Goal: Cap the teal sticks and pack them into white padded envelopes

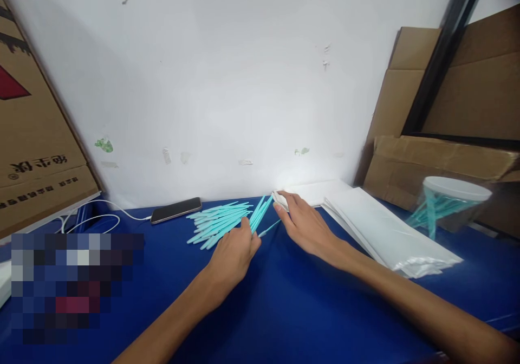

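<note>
A bundle of slim turquoise sticks (260, 212) is gripped in my left hand (238, 245), its fingers closed round the lower ends. The tips point up and to the right, toward a white bag (280, 200). My right hand (303, 220) pinches the bag's near edge between thumb and fingers. The rest of that bag lies flat behind the hand against the wall. Just left of my left hand, a fanned pile of the same turquoise sticks (219, 223) rests on the blue table cover. One single stick (270, 228) shows between my hands; its lower end is hidden.
Flat white plastic bags (390, 228) are stacked at the right. Beyond them stands a clear tub with a white rim (457, 188) and turquoise sticks inside. A phone (176, 210) on a white cable lies back left. Cardboard boxes (36, 120) flank the blue table (284, 310).
</note>
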Demonstrator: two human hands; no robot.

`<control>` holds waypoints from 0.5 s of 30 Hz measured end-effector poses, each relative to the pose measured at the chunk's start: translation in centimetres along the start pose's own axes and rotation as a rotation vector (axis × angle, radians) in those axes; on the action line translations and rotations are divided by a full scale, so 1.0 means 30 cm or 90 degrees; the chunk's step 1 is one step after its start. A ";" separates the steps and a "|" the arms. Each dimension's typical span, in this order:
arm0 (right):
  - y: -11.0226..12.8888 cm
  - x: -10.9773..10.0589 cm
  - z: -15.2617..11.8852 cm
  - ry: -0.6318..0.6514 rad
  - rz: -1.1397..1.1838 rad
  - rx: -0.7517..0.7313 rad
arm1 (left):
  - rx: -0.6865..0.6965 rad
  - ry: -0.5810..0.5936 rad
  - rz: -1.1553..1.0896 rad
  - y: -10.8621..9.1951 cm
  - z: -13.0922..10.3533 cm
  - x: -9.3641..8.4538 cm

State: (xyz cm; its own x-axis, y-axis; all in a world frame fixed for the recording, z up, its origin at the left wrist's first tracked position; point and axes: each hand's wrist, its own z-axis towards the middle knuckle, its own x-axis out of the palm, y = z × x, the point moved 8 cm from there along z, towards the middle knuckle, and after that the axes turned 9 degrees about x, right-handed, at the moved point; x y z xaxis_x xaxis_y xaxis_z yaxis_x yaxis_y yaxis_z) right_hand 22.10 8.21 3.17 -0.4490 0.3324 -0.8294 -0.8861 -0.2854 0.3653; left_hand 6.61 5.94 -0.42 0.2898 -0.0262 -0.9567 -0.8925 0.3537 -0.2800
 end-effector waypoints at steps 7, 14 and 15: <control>0.031 0.106 -0.032 0.173 -0.016 -0.062 | -0.019 -0.021 -0.215 0.046 0.025 0.052; 0.066 0.148 -0.089 0.202 -0.059 -0.096 | -0.018 -0.092 -0.471 0.073 0.060 0.080; 0.069 0.150 -0.093 0.203 -0.068 -0.101 | -0.011 -0.099 -0.507 0.067 0.063 0.077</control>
State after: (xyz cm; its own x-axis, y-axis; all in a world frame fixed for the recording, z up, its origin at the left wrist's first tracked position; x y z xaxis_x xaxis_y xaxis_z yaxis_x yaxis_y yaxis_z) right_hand 18.57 6.61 -0.97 -0.2737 0.0784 -0.9586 -0.8858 -0.4089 0.2195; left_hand 6.15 8.35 -3.05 0.8841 -0.1326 -0.4480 -0.4029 0.2692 -0.8747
